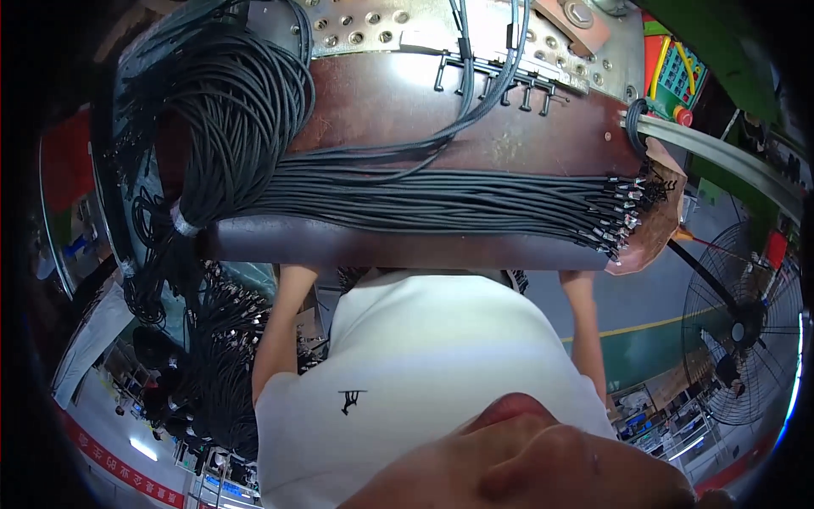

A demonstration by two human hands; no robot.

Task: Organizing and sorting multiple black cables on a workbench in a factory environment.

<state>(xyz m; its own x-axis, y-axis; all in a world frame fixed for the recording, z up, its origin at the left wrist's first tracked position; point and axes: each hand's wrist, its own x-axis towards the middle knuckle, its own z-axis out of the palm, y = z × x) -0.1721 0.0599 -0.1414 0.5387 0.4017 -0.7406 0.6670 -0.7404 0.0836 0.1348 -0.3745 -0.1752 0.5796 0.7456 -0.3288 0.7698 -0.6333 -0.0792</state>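
Note:
A thick bundle of black cables point(441, 199) lies across a worn brown worktable point(509, 136). Their small metal connector ends point(627, 208) fan out at the right. At the left the cables loop into a big coil point(229, 110) bound with white tape point(182, 222). My two forearms reach up to the table's near edge point(407, 248). My left forearm point(278, 327) and my right forearm point(587, 331) both end behind that edge, so both hands are hidden. My white shirt point(424, 373) fills the lower middle.
A perforated metal plate point(373, 25) and a row of black pegs point(500, 83) sit at the table's far side. A colourful control box with a red button point(678, 81) is at the upper right. A cage fan point(746, 339) stands right. More black cables point(220, 356) hang at the lower left.

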